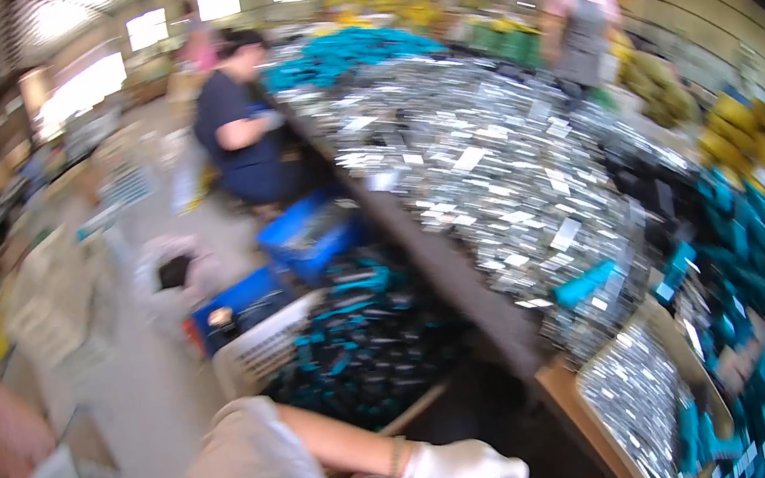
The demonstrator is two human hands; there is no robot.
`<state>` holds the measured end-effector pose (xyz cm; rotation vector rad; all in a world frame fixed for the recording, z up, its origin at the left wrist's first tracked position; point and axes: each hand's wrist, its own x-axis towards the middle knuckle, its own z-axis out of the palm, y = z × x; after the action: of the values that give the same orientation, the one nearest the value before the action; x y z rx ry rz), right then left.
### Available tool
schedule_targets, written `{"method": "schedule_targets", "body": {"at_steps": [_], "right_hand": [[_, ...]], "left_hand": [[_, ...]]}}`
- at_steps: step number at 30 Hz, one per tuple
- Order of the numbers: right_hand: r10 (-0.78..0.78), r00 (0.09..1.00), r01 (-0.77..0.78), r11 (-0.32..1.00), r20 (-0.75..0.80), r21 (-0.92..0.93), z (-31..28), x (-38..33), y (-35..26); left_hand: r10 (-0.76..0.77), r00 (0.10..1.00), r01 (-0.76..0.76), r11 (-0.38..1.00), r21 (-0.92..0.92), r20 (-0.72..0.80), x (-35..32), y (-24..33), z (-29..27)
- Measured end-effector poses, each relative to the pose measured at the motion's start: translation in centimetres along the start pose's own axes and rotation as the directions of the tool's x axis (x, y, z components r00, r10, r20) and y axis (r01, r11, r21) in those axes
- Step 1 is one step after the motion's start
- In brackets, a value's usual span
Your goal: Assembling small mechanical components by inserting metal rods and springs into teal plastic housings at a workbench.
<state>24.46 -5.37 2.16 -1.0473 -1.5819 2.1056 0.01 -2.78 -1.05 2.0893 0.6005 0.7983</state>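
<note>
My left hand [459, 470], in a white glove, is low in the middle of the head view with its fingers curled closed. A shiny silver-grey bit shows by its fingertips at the lower edge, too blurred and cut off to name. Just below is a white tip; I cannot tell whether it is this hand's thumb or another finger. My right hand does not show clearly. Past my left forearm lies a pile of black and teal pieces [358, 338]. To the right, a tray [582, 395] holds many small silvery pieces.
A long bench with a dark edge [447, 269] carries a heap of flat silvery pieces [490, 162]. Teal pieces [759, 279] pile up at right. Blue crates [308, 241] and a white basket [260, 348] stand at left. One person [234, 122] sits beside the bench; another [584, 27] stands beyond.
</note>
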Motion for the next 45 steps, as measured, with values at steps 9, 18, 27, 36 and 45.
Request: {"method": "schedule_targets", "body": {"at_steps": [9,18,27,36,45], "right_hand": [[-0.034,0.96,0.092,0.975,0.277,-0.2,0.3,5.2,1.0],[-0.575,0.818,0.105,0.181,-0.018,-0.978,4.7,6.6,0.7],[-0.117,0.992,0.124,0.975,0.047,-0.186,0.4,3.4,1.6],[-0.53,0.781,-0.073,0.447,-0.33,-0.892,3.1,1.1,0.4],[-0.531,0.715,-0.293,0.362,-0.454,-0.885,1.3,-2.4,3.2]], "left_hand": [[-0.025,0.995,0.048,0.968,0.246,-0.095,-5.1,3.4,-2.3],[-0.756,0.606,0.632,0.646,-0.427,-0.248,-6.8,-0.7,0.0],[0.02,0.998,-0.004,0.97,0.244,-0.064,-3.4,3.2,-2.9],[-0.504,0.857,0.492,0.863,-0.116,-0.108,-0.5,1.7,0.1],[-0.637,0.725,0.688,0.644,-0.335,0.263,4.5,0.1,2.7]]}}
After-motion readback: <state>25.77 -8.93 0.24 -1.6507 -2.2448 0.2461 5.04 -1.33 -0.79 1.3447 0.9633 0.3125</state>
